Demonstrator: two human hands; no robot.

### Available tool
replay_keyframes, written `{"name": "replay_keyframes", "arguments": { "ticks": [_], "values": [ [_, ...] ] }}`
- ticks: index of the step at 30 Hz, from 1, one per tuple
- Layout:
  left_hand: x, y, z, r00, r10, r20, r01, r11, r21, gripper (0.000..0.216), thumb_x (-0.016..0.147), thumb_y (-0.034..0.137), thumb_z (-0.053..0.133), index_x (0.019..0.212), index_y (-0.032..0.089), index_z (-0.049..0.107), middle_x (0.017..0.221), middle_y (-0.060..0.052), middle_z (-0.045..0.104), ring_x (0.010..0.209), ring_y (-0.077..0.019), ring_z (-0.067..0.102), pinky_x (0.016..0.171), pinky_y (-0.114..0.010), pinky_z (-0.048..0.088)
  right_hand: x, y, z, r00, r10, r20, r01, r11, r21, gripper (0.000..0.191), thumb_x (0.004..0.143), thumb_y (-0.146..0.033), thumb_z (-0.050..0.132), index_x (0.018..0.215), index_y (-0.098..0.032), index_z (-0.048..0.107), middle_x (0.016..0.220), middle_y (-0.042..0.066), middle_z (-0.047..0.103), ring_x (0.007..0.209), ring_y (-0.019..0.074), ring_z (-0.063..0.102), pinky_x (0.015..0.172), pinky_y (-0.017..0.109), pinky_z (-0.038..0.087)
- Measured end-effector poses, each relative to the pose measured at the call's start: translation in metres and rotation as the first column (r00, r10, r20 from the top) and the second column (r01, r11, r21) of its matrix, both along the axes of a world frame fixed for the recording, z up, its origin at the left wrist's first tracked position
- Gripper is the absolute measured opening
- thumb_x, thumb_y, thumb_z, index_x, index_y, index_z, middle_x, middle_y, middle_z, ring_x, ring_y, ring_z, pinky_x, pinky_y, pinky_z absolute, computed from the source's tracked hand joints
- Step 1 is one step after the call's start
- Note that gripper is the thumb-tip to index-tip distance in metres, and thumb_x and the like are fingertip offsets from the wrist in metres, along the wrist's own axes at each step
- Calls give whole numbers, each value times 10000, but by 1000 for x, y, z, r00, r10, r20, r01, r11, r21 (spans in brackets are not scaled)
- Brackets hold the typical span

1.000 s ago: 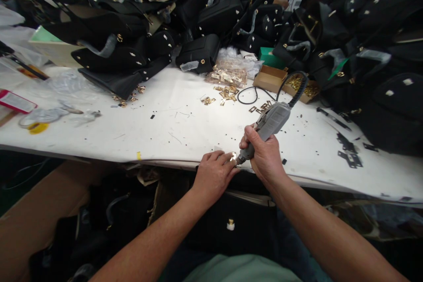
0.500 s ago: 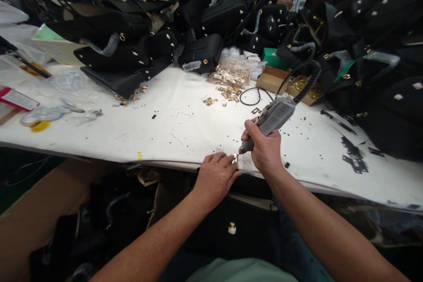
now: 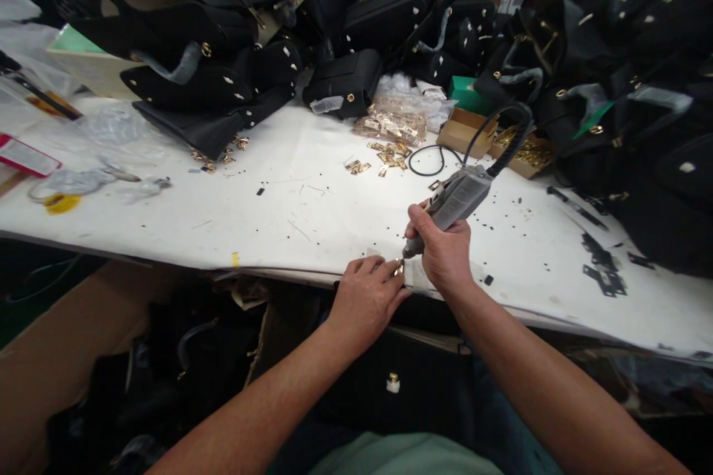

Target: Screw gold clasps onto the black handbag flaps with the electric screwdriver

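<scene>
My right hand (image 3: 447,251) is wrapped around a grey electric screwdriver (image 3: 463,193), tilted with its tip down at a small gold metal fitting (image 3: 399,268) by the table's front edge. My left hand (image 3: 368,295) presses its fingers together around that fitting, which is partly hidden under them. Below my hands a black bag (image 3: 423,375) hangs at the table edge over my lap, with a gold clasp (image 3: 393,380) on its front. What the fitting sits on is mostly covered by my fingers.
Loose gold fittings (image 3: 390,156) lie on the white table (image 3: 234,223) beside a bagged heap of them (image 3: 393,125). An open carton of small gold parts (image 3: 526,151) stands near the screwdriver's cable. Black bags (image 3: 345,82) are piled along the back. Black plates (image 3: 604,267) lie at right.
The view has shifted slightly. My hands, the screwdriver and the gold fitting stay together at the table edge, with the screwdriver's tip still at the fitting.
</scene>
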State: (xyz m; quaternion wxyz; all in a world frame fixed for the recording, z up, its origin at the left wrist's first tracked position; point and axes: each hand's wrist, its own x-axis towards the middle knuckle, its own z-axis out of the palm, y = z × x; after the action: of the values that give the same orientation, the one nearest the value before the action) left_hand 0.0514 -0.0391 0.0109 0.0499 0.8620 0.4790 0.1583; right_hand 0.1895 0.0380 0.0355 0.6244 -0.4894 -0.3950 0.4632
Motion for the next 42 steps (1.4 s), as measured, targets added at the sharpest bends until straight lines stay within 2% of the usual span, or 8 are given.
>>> {"name": "replay_keyframes", "arguments": {
  "ticks": [11, 18, 22, 26, 32, 34, 37, 42],
  "values": [
    [1, 0, 3, 1000, 1, -8, -1, 1000, -1, 213, 986, 369, 574, 1107, 232, 683, 1260, -47, 673, 1143, -250, 564, 911, -445, 436, -7, -4, 9, 961, 145, 234, -139, 989, -43, 270, 778, -352, 699, 624, -188, 549, 495, -26, 535, 454, 110, 482, 463, 232, 430],
    [1, 1, 2, 1000, 6, -22, -7, 1000, -14, 228, 995, 384, 551, 1113, 238, 682, 1260, -46, 672, 1143, -260, 563, 928, -457, 435, -8, 0, 10, 897, 270, 349, -270, 962, -50, 243, 751, -305, 670, 597, -195, 518, 519, -28, 525, 466, 106, 472, 471, 237, 416],
    [1, 1, 2, 1000, 17, -15, -17, 1000, -23, 236, 974, 374, 592, 1150, 237, 670, 1282, -37, 665, 1158, -258, 559, 949, -455, 441, -8, 6, 15, 880, 371, 297, -359, 928, -97, 299, 768, -365, 687, 590, -189, 523, 478, -30, 509, 423, 101, 454, 436, 231, 392],
    [0, 1, 3, 1000, 17, 3, -17, 1000, -10, 221, 953, 344, 626, 1140, 240, 679, 1245, -35, 686, 1155, -259, 574, 954, -455, 457, -10, 8, 19, 894, 374, 247, -362, 927, -95, 320, 721, -410, 756, 621, -177, 561, 499, -30, 524, 452, 98, 460, 444, 222, 389],
    [-2, 4, 0, 1000, 3, 8, -4, 996, 91, 223, 944, 272, 609, 1145, 244, 702, 1242, -59, 694, 1150, -302, 598, 917, -468, 496, -7, 13, 23, 880, 466, 90, -462, 885, -61, 381, 639, -478, 836, 702, -176, 613, 522, -40, 540, 468, 105, 475, 442, 224, 398],
    [-3, 6, -2, 1000, -19, -2, 19, 991, 133, 227, 949, 260, 585, 1139, 243, 708, 1242, -59, 699, 1139, -307, 609, 904, -468, 507, -1, 14, 28, 892, 449, 46, -447, 893, -39, 404, 654, -518, 827, 722, -175, 623, 512, -35, 545, 451, 106, 467, 425, 226, 392],
    [-4, 8, -6, 999, -46, -24, 49, 980, 191, 235, 955, 266, 564, 1134, 245, 715, 1242, -52, 703, 1128, -306, 624, 894, -468, 522, 16, 16, 38, 940, 342, -10, -341, 939, 47, 426, 707, -564, 791, 725, -175, 617, 508, -23, 556, 440, 109, 476, 428, 229, 404],
    [-7, 9, -12, 997, -65, -31, 71, 960, 271, 263, 963, 288, 538, 1153, 246, 715, 1240, -56, 707, 1119, -292, 635, 891, -449, 539, 77, 28, 41, 994, 97, -42, -90, 985, 146, 413, 743, -534, 784, 694, -169, 598, 503, -17, 567, 449, 109, 507, 438, 218, 420]
  ]
}}
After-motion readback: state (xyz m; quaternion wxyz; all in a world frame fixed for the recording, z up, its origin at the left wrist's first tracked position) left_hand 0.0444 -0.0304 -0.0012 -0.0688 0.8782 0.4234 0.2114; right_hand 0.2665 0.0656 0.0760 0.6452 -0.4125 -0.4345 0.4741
